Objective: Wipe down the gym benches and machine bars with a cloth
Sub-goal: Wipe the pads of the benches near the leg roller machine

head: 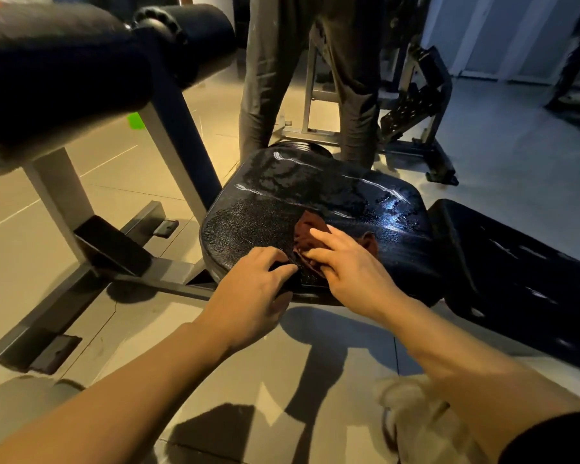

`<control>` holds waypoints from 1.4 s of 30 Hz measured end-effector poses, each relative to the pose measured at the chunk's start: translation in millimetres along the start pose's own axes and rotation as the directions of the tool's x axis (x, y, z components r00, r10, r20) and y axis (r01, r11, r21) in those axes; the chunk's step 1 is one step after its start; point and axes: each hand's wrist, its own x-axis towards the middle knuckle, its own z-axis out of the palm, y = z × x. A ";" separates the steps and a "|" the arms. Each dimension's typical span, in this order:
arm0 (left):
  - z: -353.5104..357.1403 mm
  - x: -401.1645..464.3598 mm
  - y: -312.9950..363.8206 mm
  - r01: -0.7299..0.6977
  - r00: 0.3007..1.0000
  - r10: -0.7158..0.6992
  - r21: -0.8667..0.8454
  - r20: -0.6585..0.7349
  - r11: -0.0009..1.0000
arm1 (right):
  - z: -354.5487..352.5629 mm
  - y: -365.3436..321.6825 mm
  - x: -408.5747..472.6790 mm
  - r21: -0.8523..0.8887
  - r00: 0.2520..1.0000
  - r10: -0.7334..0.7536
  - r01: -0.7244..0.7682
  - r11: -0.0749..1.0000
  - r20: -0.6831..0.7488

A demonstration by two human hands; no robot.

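A black padded bench seat (282,202) lies in the middle of the view, wet and shiny on its far half. A dark brown cloth (307,234) lies bunched on its near part. My right hand (352,272) lies on the cloth, fingers stretched over it and pressing it to the pad. My left hand (252,293) sits at the seat's near edge, its fingertips curled and pinching the cloth's near corner. The bench's long back pad (523,272) runs off to the right.
A grey steel frame (64,209) with black roller pads (81,65) stands at left. A person's legs in dark trousers (265,95) stand just behind the seat. More machines (416,105) stand at the back right. My shoe (412,423) is on the tiled floor below.
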 end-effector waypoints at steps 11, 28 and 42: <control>27.0 28.3 19.7 -0.108 0.994 0.106 -0.055 -0.026 0.993 | -27.0 78.4 -30.7 0.031 0.884 0.461 -0.460 0.888 -0.083; 15.7 15.4 7.8 -0.086 0.996 0.086 -0.038 -0.001 0.996 | -25.6 69.2 -25.8 0.048 0.856 0.505 -0.503 0.863 -0.114; 2.8 5.2 -4.7 -0.017 0.999 0.018 -0.048 0.028 0.999 | -21.4 86.2 -0.9 -0.070 0.884 0.467 -0.467 0.881 -0.016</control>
